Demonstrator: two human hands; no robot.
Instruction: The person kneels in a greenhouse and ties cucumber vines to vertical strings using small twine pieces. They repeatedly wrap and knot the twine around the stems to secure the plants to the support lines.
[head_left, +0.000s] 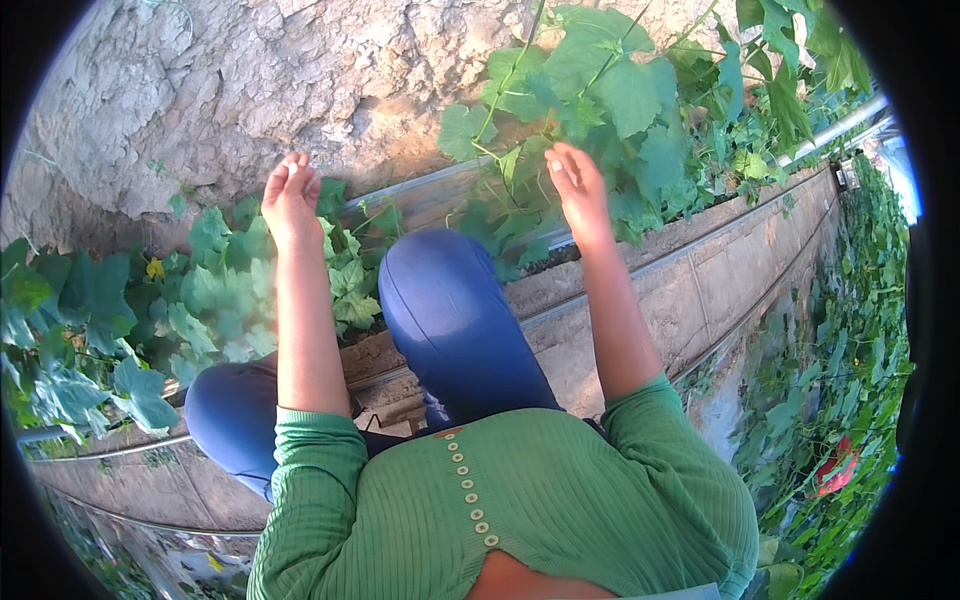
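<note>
My left hand (292, 201) is raised above low vine leaves (217, 262), its fingers curled in towards the thumb. I see nothing between those fingertips. My right hand (580, 193) is beside a climbing vine plant (622, 82) with broad green leaves. Its thumb and fingers are bent close to the foliage. A thin vine stem (489, 120) with tendrils rises to the left of that hand. Whether the right fingertips pinch a thin stem or tendril cannot be made out.
A rough earthen wall or bank (247, 82) fills the top left. Metal pipes (832, 133) run along the planted row. Behind lies a paved path (720, 274) with rails, then more vines (855, 337) and a red object (836, 469). My bent knees (450, 300) are between my arms.
</note>
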